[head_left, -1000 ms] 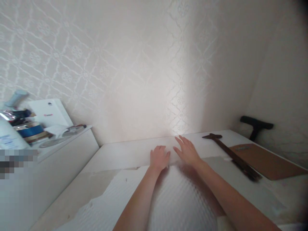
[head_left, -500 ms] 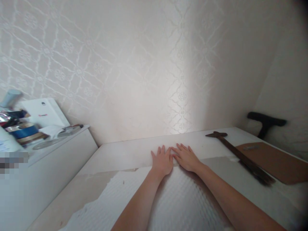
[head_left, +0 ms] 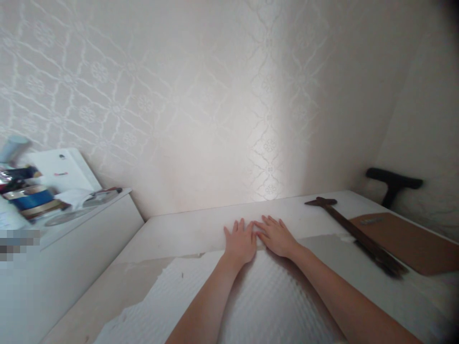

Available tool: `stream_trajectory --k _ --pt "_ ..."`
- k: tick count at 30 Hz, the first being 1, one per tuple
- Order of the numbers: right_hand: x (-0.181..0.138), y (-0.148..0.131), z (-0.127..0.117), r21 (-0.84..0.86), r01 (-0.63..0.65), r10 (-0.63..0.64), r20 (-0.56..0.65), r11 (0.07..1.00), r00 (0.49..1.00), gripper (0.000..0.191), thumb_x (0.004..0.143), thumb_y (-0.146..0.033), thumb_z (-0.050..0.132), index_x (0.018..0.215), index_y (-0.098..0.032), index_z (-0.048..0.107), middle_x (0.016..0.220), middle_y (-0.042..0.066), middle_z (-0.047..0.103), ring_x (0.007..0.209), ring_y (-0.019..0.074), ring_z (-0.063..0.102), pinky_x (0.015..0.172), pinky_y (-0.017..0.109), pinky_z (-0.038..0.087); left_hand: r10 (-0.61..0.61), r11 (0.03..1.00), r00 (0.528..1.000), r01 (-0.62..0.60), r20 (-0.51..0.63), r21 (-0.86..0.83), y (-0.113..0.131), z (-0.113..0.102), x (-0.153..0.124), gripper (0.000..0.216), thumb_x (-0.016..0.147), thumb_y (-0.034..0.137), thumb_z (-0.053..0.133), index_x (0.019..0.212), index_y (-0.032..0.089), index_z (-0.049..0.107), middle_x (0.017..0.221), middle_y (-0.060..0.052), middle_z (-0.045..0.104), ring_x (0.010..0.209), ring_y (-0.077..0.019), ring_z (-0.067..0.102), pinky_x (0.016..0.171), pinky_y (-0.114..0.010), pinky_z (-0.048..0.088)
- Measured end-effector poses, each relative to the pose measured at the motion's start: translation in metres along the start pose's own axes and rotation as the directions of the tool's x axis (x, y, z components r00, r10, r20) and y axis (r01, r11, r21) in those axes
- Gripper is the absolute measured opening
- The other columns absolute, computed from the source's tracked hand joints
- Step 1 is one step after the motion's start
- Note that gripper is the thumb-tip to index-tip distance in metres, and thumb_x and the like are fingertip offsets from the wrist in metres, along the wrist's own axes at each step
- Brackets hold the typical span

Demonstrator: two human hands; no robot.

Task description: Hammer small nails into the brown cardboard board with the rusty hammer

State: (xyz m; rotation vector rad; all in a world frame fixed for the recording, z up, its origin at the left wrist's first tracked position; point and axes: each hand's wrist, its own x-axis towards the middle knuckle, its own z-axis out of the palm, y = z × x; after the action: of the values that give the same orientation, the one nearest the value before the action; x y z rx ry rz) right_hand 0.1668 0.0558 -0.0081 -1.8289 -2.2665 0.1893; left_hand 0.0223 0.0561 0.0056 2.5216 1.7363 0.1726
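Side by side, both hands lie palm down at the far edge of a white textured sheet (head_left: 272, 296) with a ragged left border. My left hand (head_left: 241, 242) has its fingers spread on the white surface (head_left: 179, 231) beyond the sheet. Close beside it, my right hand (head_left: 275, 236) is flat too, its fingers stretched forward and apart. The thumbs nearly meet; whether they touch I cannot tell. Neither hand grips anything. Right of my right hand lies a brown hammer (head_left: 353, 229) with a long handle, its head toward the wall.
A brown board (head_left: 412, 243) with a small silvery item on it lies at the right. Behind it stands a black T-shaped handle (head_left: 394, 179). On the left, a white cabinet (head_left: 89, 243) bears a white box (head_left: 64, 169) and a blue roll (head_left: 32, 198). Patterned wallpaper (head_left: 208, 119) rises behind.
Both hands keep their place and pose on the surface. The whole view has shifted very slightly.
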Motion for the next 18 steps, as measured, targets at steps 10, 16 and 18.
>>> stream_trajectory --k 10,16,18 --pt "-0.0018 -0.0022 -0.0042 0.014 -0.005 0.005 0.015 1.000 1.000 0.051 0.091 -0.041 0.029 0.138 -0.024 0.037 0.146 0.014 0.028 0.134 0.0284 0.021 0.105 0.050 0.016 0.003 1.000 1.000 -0.003 0.002 -0.004 0.0002 -0.0001 0.0003 0.050 0.092 0.039 0.019 0.138 0.024 0.031 0.147 -0.013 0.027 0.135 -0.0325 0.022 0.103 -0.063 0.014" --pt "-0.0012 -0.0013 -0.0038 0.004 -0.007 0.007 0.019 1.000 1.000 0.050 0.091 -0.040 0.029 0.137 -0.024 0.038 0.146 0.014 0.028 0.134 0.0282 0.021 0.105 0.050 0.016 0.005 1.000 1.000 -0.005 -0.002 0.005 -0.0004 0.0010 0.0010 0.050 0.092 0.038 0.019 0.139 0.025 0.030 0.147 -0.013 0.027 0.135 -0.0325 0.022 0.103 -0.063 0.015" --pt "-0.0007 -0.0009 -0.0032 0.006 -0.001 0.001 0.016 1.000 1.000 0.050 0.091 -0.041 0.029 0.137 -0.024 0.038 0.146 0.014 0.028 0.134 0.0287 0.021 0.104 0.051 0.016 0.008 1.000 1.000 -0.007 -0.006 0.016 -0.0006 0.0014 0.0011 0.050 0.092 0.038 0.018 0.139 0.025 0.031 0.147 -0.013 0.027 0.134 -0.0324 0.022 0.103 -0.063 0.015"
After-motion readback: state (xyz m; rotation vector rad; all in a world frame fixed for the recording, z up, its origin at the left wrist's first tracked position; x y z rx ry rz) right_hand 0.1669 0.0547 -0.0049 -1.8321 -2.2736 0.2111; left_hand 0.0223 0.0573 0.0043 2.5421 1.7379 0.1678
